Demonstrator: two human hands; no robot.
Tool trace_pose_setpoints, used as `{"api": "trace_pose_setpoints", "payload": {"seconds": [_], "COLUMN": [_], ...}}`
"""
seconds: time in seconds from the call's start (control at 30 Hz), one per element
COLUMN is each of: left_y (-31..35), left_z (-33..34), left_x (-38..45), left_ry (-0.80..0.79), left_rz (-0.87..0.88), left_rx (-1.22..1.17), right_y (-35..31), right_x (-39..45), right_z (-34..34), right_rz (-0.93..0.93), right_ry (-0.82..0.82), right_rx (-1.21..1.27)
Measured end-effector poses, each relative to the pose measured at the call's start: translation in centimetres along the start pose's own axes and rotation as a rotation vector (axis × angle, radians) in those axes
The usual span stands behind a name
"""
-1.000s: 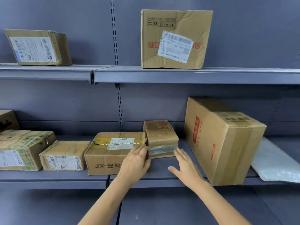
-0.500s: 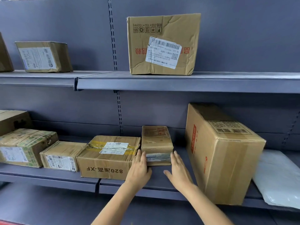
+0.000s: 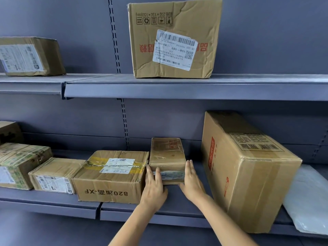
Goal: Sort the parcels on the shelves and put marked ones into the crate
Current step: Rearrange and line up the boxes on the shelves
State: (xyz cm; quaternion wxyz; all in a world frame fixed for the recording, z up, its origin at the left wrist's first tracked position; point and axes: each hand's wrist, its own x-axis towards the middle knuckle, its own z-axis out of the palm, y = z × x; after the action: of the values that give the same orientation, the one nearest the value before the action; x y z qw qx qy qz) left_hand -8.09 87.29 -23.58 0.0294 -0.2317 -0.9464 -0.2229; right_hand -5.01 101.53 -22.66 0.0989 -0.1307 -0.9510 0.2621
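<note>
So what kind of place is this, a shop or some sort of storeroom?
Most likely a parcel pickup point or small sorting room. Grey metal shelves hold used cardboard parcels, such as the big box with a barcode shipping label, and a white plastic mailer bag lies on the lower shelf.

Small parcel (image 3: 167, 158) front label partly covered by left hand (image 3: 154, 187), left-edge boxes (image 3: 10, 166) cut off by the frame, plastic mailer (image 3: 309, 201) cropped at right, top box (image 3: 174, 39) clipped above, label print too small to be read.

Even, soft light; sharp centre, wide-angle bending and blur at edges.
</note>
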Motion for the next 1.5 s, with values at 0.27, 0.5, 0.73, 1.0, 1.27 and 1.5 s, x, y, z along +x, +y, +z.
{"api": "trace_pose_setpoints", "payload": {"seconds": [0.27,0.5,0.73,1.0,1.27,1.5], "left_y": [-0.4,0.0,-0.4,0.1,0.1,0.9], "left_z": [0.3,0.7,0.9,0.1,-0.6,-4.6], "left_x": [-0.1,-2.6,-5.1,-4.3,-7.4,-7.8], "left_ry": [0.014,0.103,0.255,0.132,0.182,0.362], "left_rz": [0.023,0.059,0.1,-0.041,0.01,0.087], "left_rx": [-0.066,-0.143,-0.286,-0.391,-0.554,-0.658], "right_y": [0.0,0.2,0.6,0.7,0.5,-2.7], "right_x": [-0.7,-3.4,-6.7,-6.7,-9.9,-11.0], "right_z": [1.0,0.8,0.9,0.8,1.0,-2.7], "right_rz": [0.065,0.087,0.073,0.115,0.08,-0.089], "right_ry": [0.004,0.069,0.12,0.052,0.16,0.208], "right_rx": [0.193,0.264,0.305,0.341,0.452,0.584]}}
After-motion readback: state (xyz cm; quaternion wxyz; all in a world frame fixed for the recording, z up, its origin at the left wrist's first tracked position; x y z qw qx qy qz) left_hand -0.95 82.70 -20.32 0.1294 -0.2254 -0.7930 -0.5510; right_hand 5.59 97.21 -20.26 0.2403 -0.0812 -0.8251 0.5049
